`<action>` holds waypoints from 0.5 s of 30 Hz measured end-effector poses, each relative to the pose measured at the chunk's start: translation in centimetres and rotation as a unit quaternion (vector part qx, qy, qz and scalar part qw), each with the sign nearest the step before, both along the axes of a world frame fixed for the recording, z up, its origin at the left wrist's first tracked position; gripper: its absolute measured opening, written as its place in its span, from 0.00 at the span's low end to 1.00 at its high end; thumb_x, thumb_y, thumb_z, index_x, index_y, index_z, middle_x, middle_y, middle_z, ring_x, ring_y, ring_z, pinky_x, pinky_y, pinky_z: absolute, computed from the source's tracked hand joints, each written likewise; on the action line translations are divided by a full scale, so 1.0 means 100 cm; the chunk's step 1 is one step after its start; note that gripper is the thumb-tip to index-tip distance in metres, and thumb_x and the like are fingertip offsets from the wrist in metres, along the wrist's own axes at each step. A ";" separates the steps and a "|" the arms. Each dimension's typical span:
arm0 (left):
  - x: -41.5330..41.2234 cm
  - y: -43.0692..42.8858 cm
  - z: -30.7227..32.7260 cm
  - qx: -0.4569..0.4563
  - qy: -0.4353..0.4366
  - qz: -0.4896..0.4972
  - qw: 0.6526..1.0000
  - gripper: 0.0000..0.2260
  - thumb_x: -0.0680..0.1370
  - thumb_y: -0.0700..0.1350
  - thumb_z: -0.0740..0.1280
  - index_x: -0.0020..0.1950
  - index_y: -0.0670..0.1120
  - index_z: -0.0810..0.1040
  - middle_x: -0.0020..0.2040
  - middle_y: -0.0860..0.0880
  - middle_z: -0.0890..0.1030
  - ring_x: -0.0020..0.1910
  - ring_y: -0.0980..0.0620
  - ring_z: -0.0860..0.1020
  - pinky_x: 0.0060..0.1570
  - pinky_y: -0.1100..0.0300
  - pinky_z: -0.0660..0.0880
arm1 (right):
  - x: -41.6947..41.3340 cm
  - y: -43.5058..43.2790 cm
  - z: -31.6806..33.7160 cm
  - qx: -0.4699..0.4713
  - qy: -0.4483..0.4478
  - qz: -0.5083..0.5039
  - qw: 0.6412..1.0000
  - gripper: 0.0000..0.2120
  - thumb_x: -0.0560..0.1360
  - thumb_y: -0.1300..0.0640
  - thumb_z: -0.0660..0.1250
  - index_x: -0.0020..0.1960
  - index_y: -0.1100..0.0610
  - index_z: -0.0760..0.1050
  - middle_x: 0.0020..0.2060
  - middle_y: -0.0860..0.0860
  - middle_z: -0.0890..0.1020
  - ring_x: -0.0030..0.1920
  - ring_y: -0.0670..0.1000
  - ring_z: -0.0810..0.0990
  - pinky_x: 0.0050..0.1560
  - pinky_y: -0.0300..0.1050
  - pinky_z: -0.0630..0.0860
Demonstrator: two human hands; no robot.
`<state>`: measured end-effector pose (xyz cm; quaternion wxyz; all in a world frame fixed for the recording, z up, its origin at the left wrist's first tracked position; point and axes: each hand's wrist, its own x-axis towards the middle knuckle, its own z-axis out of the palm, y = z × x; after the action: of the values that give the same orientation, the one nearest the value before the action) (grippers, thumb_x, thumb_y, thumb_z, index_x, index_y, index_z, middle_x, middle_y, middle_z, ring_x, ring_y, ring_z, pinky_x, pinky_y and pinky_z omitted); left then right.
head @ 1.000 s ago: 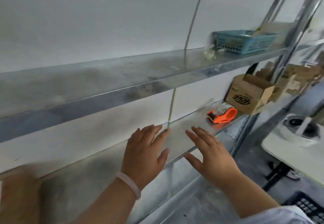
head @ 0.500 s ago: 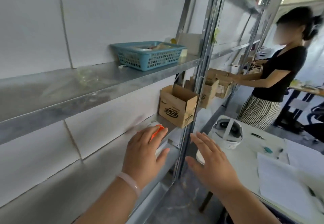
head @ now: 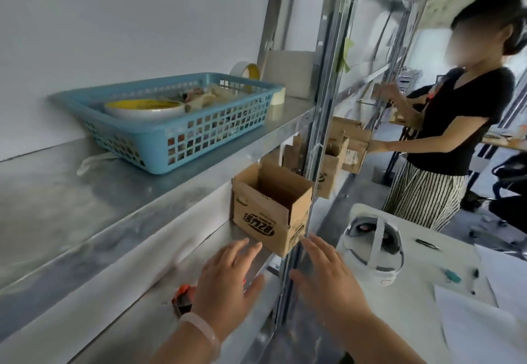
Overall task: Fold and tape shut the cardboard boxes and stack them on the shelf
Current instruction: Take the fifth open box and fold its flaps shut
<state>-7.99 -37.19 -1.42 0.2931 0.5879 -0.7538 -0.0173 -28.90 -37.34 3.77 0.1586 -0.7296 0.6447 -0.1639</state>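
An open-topped cardboard box (head: 268, 212) sits at the far right end of the lower shelf (head: 137, 323). The left hand (head: 225, 281) and right hand (head: 328, 281) hover near it, fingers spread, holding nothing. An orange tape dispenser (head: 182, 298) lies partly behind the left hand; a blue basket (head: 185, 138) sits above.

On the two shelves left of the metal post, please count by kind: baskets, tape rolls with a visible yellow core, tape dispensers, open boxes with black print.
blue plastic basket: 1
white tape rolls with a yellow core: 2 (one lying in the basket, one standing behind it)
orange tape dispenser, partly hidden by a hand: 1
open brown cardboard box with black print: 1
Total: 5
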 end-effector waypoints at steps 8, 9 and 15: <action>-0.007 -0.077 -0.001 0.003 -0.011 0.016 1.000 0.24 0.79 0.62 0.54 0.71 0.54 0.71 0.68 0.52 0.74 0.67 0.50 0.73 0.61 0.47 0.75 | 0.009 -0.114 0.000 0.140 -0.270 -0.138 0.943 0.33 0.78 0.40 0.63 0.78 0.48 0.56 0.72 0.51 0.69 0.64 0.53 0.74 0.51 0.41 0.76; -0.009 -0.080 -0.003 0.007 -0.014 0.021 1.000 0.25 0.79 0.63 0.53 0.71 0.54 0.72 0.68 0.52 0.74 0.67 0.50 0.73 0.61 0.47 0.75 | 0.010 -0.127 0.001 0.139 -0.307 -0.158 0.928 0.33 0.78 0.41 0.64 0.78 0.49 0.57 0.71 0.51 0.70 0.65 0.54 0.74 0.52 0.43 0.74; -0.014 -0.103 0.001 -0.004 0.006 0.074 0.997 0.24 0.80 0.60 0.53 0.71 0.52 0.73 0.66 0.51 0.75 0.66 0.53 0.71 0.65 0.54 0.70 | 0.011 -0.179 -0.003 0.175 -0.328 -0.169 0.913 0.34 0.77 0.42 0.66 0.77 0.51 0.56 0.66 0.55 0.72 0.62 0.57 0.75 0.56 0.50 0.74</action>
<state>-9.41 -47.49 -1.33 0.3002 0.6408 -0.7066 0.0035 -27.85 -55.19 3.43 0.4564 -0.4758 0.6881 -0.3031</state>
